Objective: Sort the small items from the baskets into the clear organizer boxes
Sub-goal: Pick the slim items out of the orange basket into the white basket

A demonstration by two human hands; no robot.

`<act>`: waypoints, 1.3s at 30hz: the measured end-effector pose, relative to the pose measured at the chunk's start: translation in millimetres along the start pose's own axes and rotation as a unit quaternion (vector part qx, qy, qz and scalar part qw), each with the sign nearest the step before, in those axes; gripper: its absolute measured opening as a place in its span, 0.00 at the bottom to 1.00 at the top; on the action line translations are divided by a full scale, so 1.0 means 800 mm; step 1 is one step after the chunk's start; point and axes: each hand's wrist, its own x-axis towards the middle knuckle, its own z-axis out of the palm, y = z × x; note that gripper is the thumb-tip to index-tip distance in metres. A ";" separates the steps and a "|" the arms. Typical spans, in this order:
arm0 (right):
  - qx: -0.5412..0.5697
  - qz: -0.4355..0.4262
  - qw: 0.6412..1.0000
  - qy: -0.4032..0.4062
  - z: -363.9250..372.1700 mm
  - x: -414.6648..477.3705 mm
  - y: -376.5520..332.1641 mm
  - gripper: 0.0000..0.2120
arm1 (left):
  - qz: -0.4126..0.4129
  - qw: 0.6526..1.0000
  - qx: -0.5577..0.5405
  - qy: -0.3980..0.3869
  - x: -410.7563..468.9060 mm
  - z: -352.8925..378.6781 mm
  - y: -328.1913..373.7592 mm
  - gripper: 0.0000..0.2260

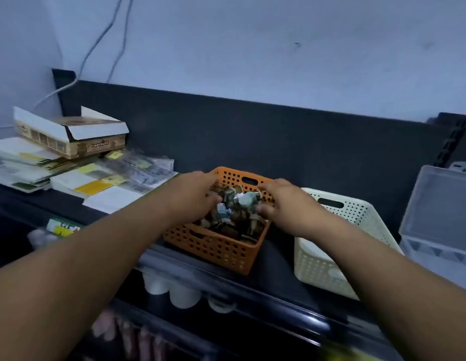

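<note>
Two hands on one basket, head view only.

The left hand (192, 196) is at the left rim of the orange basket (213, 250), fingers bent down toward the heap of small items (238, 208). It's too blurred to tell if it pinches one or just steadies the wall. The right hand (286, 208) has its fingers hooked over the right rim with the thumb inside, so it grips the wall.

The basket sits corner-on on the dark shelf (276, 259), near corner close to the front lip. The cream basket (354, 217) is just beside it on the right. The clear box (435, 212) is further right, apart from the orange one.

Risks, as I judge them:
- The heap reaches the rim or tops it. Tilt the basket and the top pieces roll out toward the lip and the white cups (182, 295) on the level below.
- The perforated walls look thin. A squeeze from both sides likely flexes them and pops items up.
- A tug toward the body could pull the near corner off the shelf.
- The route to the clear box crosses the cream basket. A dropped piece lands there and gets mixed in.
- I can't tell if the clear box's lid is up. If it's down, one hand has to let go mid-carry.
- The papers (101, 178) lie beside the left arm, so a wide swing could drag them.
</note>
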 end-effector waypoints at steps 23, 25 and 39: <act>0.111 0.067 0.991 -0.014 0.066 0.072 0.023 0.15 | 0.069 0.943 -0.044 -0.323 0.156 0.071 -0.054 0.17; 0.130 0.077 0.989 -0.003 0.066 0.073 0.021 0.14 | 0.071 0.943 -0.047 -0.321 0.156 0.074 -0.056 0.17; 0.069 0.158 0.981 -0.085 0.069 0.177 0.033 0.11 | 0.052 0.972 -0.210 -0.093 0.171 0.064 -0.097 0.09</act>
